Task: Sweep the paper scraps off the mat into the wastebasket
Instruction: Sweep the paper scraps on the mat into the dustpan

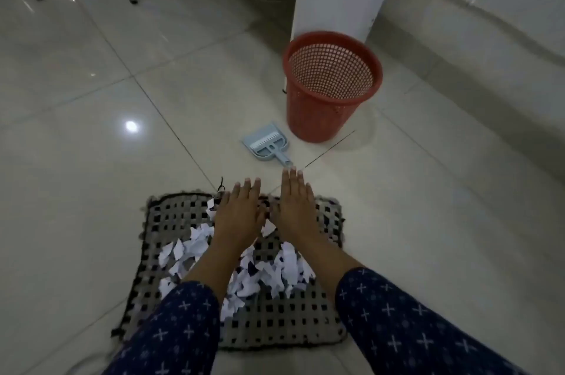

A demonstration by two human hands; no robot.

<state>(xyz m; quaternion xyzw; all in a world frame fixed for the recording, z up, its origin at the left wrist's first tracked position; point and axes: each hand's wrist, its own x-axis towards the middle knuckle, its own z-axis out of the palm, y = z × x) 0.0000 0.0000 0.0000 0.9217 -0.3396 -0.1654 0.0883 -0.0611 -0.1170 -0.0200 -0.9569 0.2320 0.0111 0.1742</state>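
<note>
Both hands, left hand [241, 212] and right hand [293, 202], stretch flat and empty over the mat's [171, 215] far edge; paper scraps [269, 273] heap mid-mat beneath the forearms, wastebasket [331, 87] well beyond.

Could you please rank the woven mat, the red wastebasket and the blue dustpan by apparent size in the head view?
1. woven mat, though nearest the camera
2. red wastebasket
3. blue dustpan
</note>
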